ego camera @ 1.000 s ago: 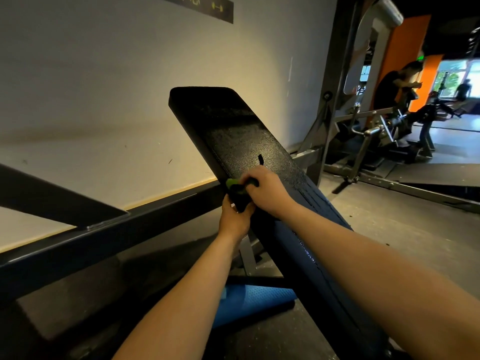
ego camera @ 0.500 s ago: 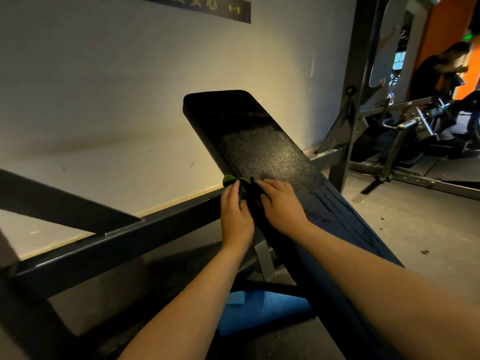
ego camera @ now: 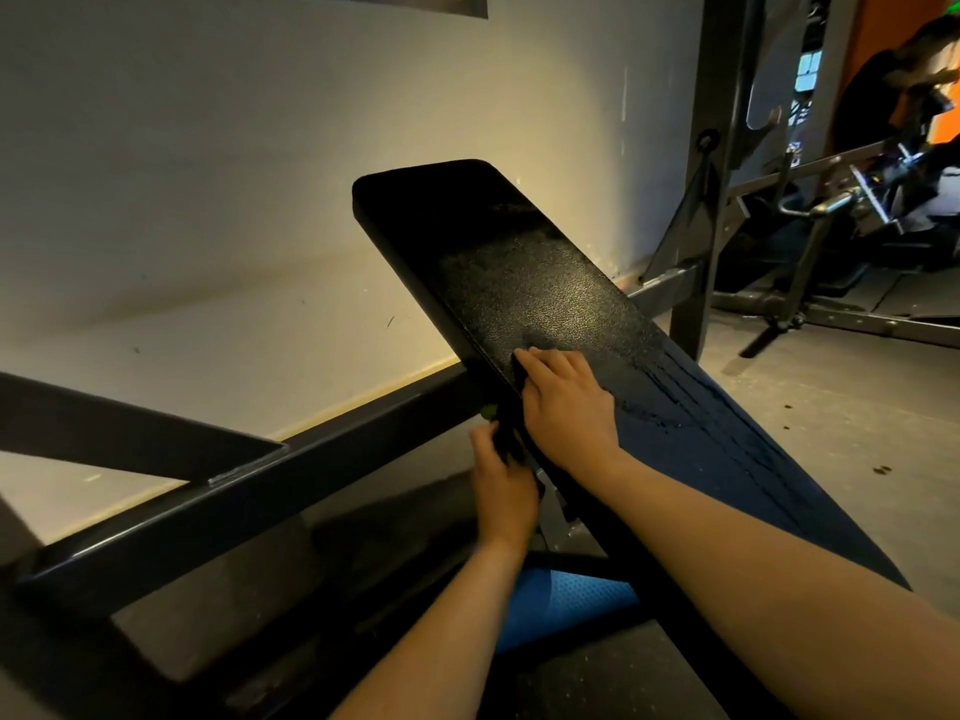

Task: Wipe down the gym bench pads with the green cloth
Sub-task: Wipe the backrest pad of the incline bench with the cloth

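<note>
Both at the bench pad's (ego camera: pixel 519 262) 9 o'clock edge: left hand (ego camera: pixel 501 485) grips the green cloth (ego camera: pixel 489 412), right hand (ego camera: pixel 566 402) lies flat, fingers straight. Wall sign (ego camera: pixel 405 1) at 12 o'clock: unreadable.

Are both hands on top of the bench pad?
No: the right hand lies on the bench pad, the left hand beside its edge.

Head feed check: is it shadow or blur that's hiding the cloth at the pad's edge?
Head view: mostly shadow; the light is dim and warm, and the cloth shows only as a green speck at the left edge of the pad, above the left hand, whose grip is lost in the dark. Head view: soft sheen mid-pad, top end near black, right hand sharp enough.
</note>
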